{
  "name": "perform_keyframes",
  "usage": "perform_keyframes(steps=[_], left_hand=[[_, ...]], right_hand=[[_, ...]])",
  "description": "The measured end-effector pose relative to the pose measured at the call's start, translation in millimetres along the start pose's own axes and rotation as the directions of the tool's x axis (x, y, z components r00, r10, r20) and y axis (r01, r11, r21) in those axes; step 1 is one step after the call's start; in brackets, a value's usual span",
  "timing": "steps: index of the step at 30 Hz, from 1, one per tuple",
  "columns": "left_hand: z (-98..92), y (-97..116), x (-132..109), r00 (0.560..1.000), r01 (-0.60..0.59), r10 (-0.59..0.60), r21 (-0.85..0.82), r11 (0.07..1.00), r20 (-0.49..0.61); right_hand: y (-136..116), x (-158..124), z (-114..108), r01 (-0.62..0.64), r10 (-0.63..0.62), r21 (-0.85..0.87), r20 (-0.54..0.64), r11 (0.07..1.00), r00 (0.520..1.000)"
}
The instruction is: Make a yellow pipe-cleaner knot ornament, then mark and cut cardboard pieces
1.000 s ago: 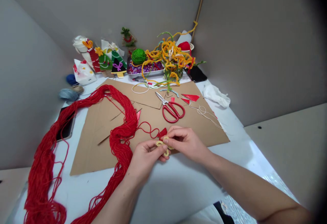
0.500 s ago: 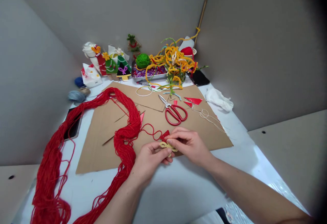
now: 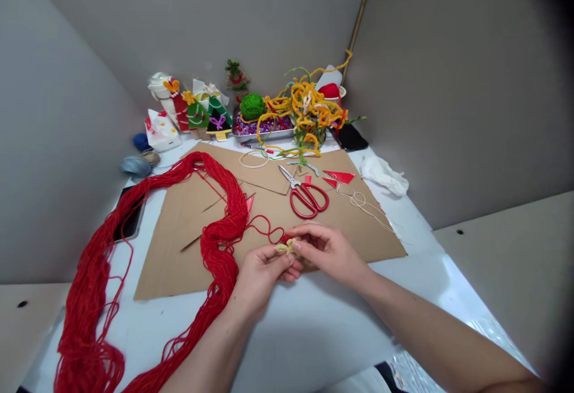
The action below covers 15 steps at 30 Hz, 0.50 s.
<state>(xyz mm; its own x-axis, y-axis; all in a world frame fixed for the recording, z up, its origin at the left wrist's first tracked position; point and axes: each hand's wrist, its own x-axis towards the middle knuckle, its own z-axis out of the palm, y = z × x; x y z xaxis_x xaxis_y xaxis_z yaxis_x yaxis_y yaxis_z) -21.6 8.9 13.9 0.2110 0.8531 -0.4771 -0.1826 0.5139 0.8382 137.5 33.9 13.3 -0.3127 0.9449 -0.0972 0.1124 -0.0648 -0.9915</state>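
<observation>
Left hand (image 3: 262, 274) and right hand (image 3: 330, 253) pinch a small, pale-yellow, looped yarn piece (image 3: 282, 249)
It sits between their fingers, visible long axis roughly sideways, neither hand clearly nearer.

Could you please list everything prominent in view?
Table: one, white, centre
Cardboard: one large sheet, brown, on table
Looped piece: one, pale yellow, front centre
Skein: one, red, left, partly on cardboard
Scissors: one, red-handled, on cardboard
Scraps: several, red, on cardboard
Tray: one, silver, back centre
Beads: many, mostly purple, in tray
Yarn tangle: one, mostly orange, back right
Yarn balls: several, mixed colours, back and left
Tree decorations: several, mixed colours, along back
Dark slabs: two, black, left and back right
Crumpled wad: one, white, right
Left hand: one, bare, holding looped piece
Right hand: one, bare, likewise
</observation>
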Motion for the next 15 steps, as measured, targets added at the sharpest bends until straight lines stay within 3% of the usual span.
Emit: perform_keyframes(steps=[6,12,15], left_hand=[[1.8,2.2,-0.9,0.998,0.069,-0.069,-0.132,0.989,0.006],[-0.4,2.6,0.6,0.992,-0.048,0.052,0.042,0.998,-0.114],[-1.9,2.2,2.5,0.982,-0.101,0.103,0.024,0.995,-0.157]], right_hand=[[3.2,3.5,-2.0,-0.033,0.034,0.059,-0.017,0.998,0.999],[5.9,5.1,-1.8,-0.058,0.061,0.083,-0.041,0.995,0.997],[4.6,4.1,0.5,0.004,-0.001,0.017,-0.168,1.0,0.986]])
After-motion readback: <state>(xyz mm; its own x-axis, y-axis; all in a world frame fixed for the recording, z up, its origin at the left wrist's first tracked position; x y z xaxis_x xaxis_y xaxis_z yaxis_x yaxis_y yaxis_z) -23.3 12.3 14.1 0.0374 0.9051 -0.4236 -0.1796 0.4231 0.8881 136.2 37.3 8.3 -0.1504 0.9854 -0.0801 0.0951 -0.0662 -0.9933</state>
